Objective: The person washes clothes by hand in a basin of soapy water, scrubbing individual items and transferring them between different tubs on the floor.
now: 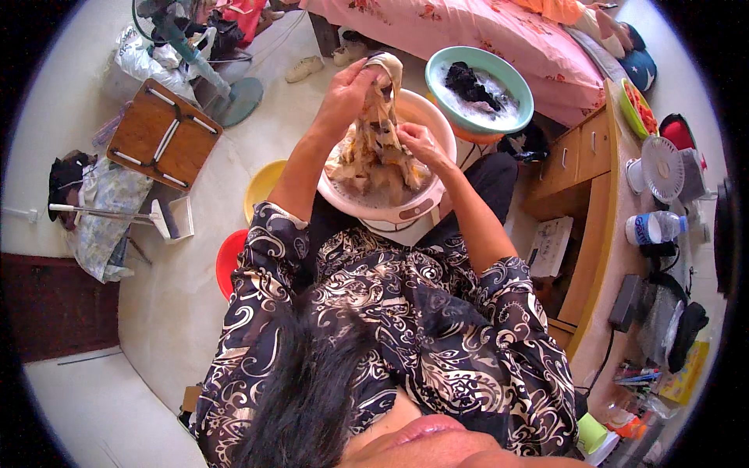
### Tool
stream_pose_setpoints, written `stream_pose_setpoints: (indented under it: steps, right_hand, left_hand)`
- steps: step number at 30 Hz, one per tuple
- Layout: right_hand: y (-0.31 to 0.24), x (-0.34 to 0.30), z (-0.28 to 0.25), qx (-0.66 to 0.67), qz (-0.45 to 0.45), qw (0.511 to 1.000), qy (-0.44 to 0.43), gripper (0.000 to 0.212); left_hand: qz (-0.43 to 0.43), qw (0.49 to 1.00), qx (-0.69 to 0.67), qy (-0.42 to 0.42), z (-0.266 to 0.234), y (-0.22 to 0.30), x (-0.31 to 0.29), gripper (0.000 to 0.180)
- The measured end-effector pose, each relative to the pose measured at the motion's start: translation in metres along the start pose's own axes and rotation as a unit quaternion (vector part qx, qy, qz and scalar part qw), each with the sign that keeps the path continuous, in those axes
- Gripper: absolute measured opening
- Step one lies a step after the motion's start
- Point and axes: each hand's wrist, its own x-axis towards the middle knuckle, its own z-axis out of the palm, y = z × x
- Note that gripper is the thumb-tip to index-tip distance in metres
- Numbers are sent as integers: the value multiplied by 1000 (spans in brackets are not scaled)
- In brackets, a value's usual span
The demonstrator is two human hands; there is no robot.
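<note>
A wet patterned garment (pixel 380 117) in beige, brown and black hangs over a white basin (pixel 331 186) between my knees. My left hand (pixel 353 92) grips its top end, raised above the far rim. Lower down, my right hand (pixel 421 144) is closed on the right edge of the cloth. The garment's lower part lies bunched in murky, sudsy water (pixel 382 186). Beyond the basin, to the right, a mint-green basin (pixel 434 87) holds dark cloth (pixel 472 86) in white foam.
A yellow basin (pixel 257 189) and a red basin (pixel 227 261) stand on the floor to my left. Farther left are a folded wooden table (pixel 148 132), a fan stand (pixel 240 101) and a broom with dustpan (pixel 181 218). A cluttered desk (pixel 597 257) runs along my right; a pink-covered bed (pixel 468 35) lies ahead.
</note>
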Motion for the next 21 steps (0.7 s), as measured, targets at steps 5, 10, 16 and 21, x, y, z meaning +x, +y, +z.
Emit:
stream_pose_setpoints:
  steps: [5,10,16,21]
  right_hand:
    - [-50,-3,-30,154,-28,972,178,32]
    - [-96,-13,-38,205,-208,933,211,27]
    - [-41,-19,16,-27,-34,995,94,20]
    - [-25,-40,64,-311,41,948,60,73]
  left_hand:
    - [-32,997,19,68,-26,-13,7,32]
    - [0,992,112,49,-69,-55,-17,35]
    - [-41,900,433,-40,-88,-149,-62,57]
    - [-145,770,616,-83,-50,-148,-89,74]
